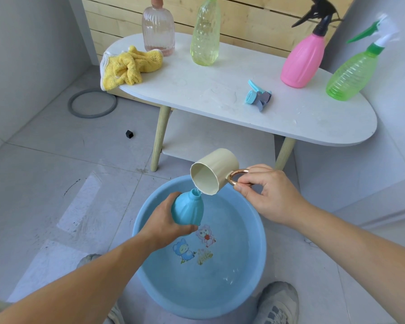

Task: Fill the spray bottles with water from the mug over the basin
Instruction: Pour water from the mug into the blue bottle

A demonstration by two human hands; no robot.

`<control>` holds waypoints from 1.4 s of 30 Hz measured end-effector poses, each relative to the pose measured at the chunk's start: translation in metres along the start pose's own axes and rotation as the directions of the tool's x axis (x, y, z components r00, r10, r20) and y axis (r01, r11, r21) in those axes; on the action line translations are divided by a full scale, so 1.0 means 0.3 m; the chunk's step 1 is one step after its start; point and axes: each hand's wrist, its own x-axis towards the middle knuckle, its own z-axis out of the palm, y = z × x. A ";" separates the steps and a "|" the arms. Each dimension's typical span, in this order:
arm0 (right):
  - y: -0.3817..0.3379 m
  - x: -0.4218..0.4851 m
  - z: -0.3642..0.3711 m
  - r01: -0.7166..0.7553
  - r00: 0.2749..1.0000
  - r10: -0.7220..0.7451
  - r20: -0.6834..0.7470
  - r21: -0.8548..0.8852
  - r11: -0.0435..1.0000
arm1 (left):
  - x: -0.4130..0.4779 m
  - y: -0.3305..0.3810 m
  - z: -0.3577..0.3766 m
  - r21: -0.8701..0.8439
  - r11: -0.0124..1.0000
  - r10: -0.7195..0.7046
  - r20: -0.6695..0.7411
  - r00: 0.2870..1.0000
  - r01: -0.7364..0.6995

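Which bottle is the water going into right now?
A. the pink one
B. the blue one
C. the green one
B: the left hand holds the blue bottle with its open neck under the lip of the tilted cream mug, which the right hand tips by its handle over the basin.

We found the table bearing 4 bottles, a yellow cloth and a spray head; on the floor sat the basin and a grey ring.
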 end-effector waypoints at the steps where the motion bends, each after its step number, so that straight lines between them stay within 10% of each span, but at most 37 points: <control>1: -0.001 0.001 0.000 0.004 1.000 -0.004 -0.001 -0.002 1.000 | 0.000 0.000 0.000 0.003 1.000 -0.001 0.001 1.000 0.001; 34: 0.043 -0.003 0.047 0.363 0.928 -0.372 0.024 -0.289 0.886 | 0.004 -0.006 0.002 0.047 0.998 -0.034 0.019 0.999 0.033; 42: 0.035 -0.002 0.129 -0.357 0.922 0.376 -0.092 0.172 0.918 | 0.012 -0.024 0.004 0.035 0.998 -0.046 0.023 0.999 0.045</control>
